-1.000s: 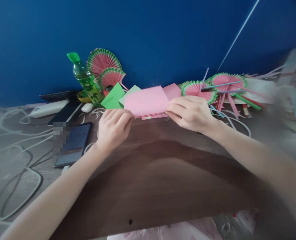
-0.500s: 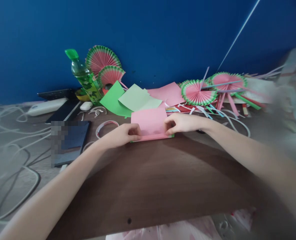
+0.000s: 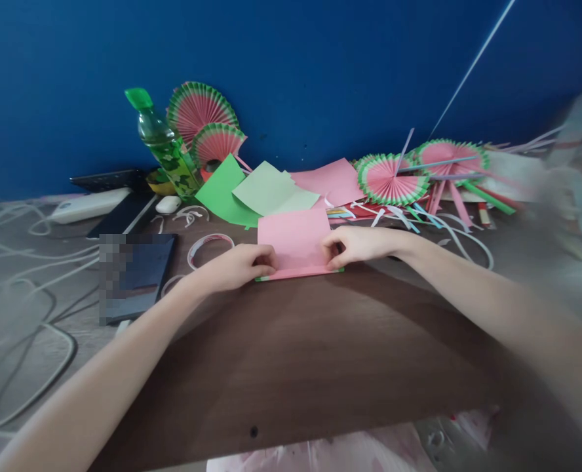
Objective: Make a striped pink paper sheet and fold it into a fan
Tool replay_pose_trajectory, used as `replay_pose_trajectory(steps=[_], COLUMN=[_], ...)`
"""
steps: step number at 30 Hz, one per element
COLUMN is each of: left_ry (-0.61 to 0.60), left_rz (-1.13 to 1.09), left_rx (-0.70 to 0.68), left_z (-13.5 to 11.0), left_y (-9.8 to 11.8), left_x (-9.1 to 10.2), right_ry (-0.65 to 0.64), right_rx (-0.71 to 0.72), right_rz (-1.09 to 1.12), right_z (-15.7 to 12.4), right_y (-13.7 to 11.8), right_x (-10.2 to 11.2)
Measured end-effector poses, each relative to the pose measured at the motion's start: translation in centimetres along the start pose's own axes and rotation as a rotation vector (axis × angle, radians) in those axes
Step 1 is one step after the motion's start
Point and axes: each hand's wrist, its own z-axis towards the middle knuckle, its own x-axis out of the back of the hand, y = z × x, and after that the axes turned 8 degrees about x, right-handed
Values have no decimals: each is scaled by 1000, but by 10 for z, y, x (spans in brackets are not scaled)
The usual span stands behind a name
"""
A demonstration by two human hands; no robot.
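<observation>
A pink sheet of paper (image 3: 295, 237) lies on the brown table, its near edge folded into a narrow strip with green showing at both corners. At the fold's left end, the fingers of my left hand (image 3: 244, 265) are closed in a pinch on the paper. My right hand (image 3: 352, 246) pinches the right end of the same fold, thumb and fingertips together. Just behind the sheet are a pale green paper (image 3: 271, 193), a brighter green paper (image 3: 227, 193) and another pink paper (image 3: 333, 182).
Pleated pink-and-green paper fans (image 3: 392, 180) lie at the back right, among paper strips; others lean on the blue wall behind a green bottle (image 3: 166, 151). A tape roll (image 3: 210, 248), a dark phone (image 3: 141, 275), a white mouse (image 3: 168, 204) and cables are at the left.
Both hands stay on the pink paper at almost the same spots. The folded strip along the near edge looks slightly flatter. The view has shifted a little.
</observation>
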Motion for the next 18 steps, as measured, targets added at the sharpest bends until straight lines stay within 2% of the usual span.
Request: replay_pose_trajectory(steps=[18], left_ry=[37], left_rz=[103], left_rx=[-62], left_z=[1], left_y=[-2], left_x=[-2], right_ry=[-5], right_rx=[55], right_rz=[61], right_z=[5], right_y=[16], right_x=[-6])
